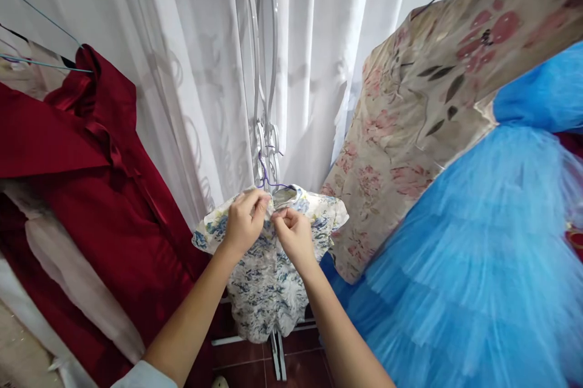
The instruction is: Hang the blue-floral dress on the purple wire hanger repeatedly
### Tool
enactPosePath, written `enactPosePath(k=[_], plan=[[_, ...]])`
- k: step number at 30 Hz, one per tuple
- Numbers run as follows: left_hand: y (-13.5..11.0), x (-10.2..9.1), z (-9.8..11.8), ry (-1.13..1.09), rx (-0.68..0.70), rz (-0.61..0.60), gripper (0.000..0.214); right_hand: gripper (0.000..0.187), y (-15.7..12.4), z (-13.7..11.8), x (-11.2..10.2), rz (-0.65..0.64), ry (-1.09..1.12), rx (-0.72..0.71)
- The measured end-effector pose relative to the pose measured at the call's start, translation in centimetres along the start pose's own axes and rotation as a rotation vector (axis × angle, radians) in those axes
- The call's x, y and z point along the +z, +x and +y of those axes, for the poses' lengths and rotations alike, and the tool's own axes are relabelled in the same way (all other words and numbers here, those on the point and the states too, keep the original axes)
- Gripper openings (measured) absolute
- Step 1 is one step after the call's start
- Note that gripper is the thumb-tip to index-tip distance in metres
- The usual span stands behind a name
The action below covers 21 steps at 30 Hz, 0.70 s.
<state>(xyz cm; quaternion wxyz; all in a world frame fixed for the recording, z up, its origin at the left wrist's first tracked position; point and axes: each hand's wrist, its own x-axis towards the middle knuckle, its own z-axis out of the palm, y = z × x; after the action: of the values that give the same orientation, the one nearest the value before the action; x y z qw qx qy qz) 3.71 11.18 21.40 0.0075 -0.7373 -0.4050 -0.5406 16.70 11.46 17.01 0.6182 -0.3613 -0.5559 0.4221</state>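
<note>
A small white shirt (268, 291) with a blue and yellow floral print hangs in the middle on a purple hanger (265, 176). My left hand (246, 221) pinches the left side of its collar opening. Close beside it, my right hand (294, 233) pinches the cloth at the front of the neckline, just below the collar. Both hands have bent fingers pressed together on the fabric. Whether a button or fastener lies between the fingertips is hidden. The shirt's short sleeves spread out to either side.
A white metal rack (257, 42) stands behind the shirt, before white curtains (191, 72). Dark red garments (109, 212) hang at left. A beige floral garment (405, 108) and a blue tulle dress (473, 254) hang at right. Below is a red tiled floor (296, 370).
</note>
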Motion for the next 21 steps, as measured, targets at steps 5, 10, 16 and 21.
enactPosePath(k=[5, 10, 16, 21], plan=[[1.0, -2.4, -3.7, -0.269, -0.294, 0.513, 0.02, 0.027, -1.7, 2.0, -0.7, -0.036, -0.005, 0.108], [-3.7, -5.8, -9.6, -0.861, -0.861, 0.995, 0.027, 0.024, -5.2, 3.8, -0.2, -0.182, 0.037, 0.231], [-11.6, -3.1, -8.0, -0.956, -1.072, 0.921, 0.026, 0.022, -8.3, 7.0, -1.4, -0.239, -0.056, 0.322], [-13.9, 2.1, -0.6, -1.226, -1.138, 0.537, 0.023, 0.021, -10.6, 7.9, -6.1, -0.477, -0.394, 0.197]])
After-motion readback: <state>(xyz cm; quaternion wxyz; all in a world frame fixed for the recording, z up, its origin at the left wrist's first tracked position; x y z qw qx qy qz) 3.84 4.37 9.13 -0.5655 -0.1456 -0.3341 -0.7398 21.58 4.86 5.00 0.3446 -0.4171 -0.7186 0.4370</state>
